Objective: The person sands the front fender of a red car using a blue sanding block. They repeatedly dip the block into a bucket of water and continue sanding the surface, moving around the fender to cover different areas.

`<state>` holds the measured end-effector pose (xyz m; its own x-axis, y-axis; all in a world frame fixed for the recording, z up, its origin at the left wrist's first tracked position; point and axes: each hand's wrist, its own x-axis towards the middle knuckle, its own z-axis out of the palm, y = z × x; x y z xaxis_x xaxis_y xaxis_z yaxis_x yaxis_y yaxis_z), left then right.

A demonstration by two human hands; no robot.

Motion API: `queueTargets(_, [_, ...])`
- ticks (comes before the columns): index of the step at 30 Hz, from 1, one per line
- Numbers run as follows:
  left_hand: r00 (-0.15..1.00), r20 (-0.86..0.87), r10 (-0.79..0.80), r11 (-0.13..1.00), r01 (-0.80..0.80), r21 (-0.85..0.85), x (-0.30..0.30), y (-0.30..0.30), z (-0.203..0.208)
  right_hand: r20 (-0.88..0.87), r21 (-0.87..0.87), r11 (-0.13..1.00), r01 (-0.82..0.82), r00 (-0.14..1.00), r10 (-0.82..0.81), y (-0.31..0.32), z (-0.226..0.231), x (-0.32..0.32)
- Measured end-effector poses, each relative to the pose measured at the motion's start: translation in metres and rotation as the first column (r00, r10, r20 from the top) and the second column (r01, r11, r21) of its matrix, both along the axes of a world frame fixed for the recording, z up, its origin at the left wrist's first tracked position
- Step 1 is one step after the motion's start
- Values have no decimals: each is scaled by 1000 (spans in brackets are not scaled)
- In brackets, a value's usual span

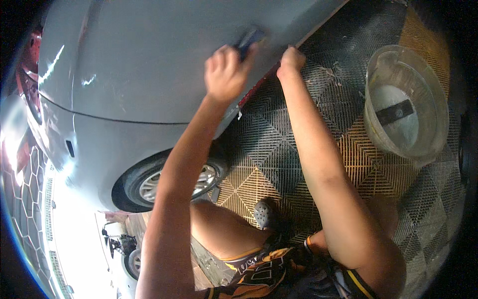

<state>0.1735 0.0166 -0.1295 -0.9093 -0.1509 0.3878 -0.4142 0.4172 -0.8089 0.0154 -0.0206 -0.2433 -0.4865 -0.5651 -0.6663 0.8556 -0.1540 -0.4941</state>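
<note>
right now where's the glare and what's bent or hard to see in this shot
Head view: daylight blows out the lower left corner white; small glints streak the grey car panel; the fisheye bends the grid floor toward a black rim; the blue tool in the left hand looks slightly soft; the bucket reads clearly.

A car-wash or detailing bay is indicated. A grey car (149, 74) with its wheel (169, 182) is parked on grated black and orange drainage floor tiles (269, 164). A translucent plastic bucket (406, 104) is set nearby.
</note>
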Motion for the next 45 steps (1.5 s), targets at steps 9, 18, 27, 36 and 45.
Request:
queueTargets(9, [973,-210,97,995,-101,-8,110,39,35,-138,-279,952,-129,986,93,8,-26,-70])
queueTargets(18, [983,74,171,976,-179,122,-25,-6,-11,-81,-396,900,-181,983,162,25,-30,-61])
queueTargets(27, [984,4,176,984,-176,27,23,9,5,-145,-345,914,-216,974,176,8,-42,-62])
queueTargets(36, [959,-45,281,931,-261,256,57,26,27,-118,-404,905,-136,988,96,-4,-75,-75])
queueTargets(45, [990,1,139,982,-138,130,-72,-12,-33,-101,-470,869,-158,987,125,-2,-59,-62])
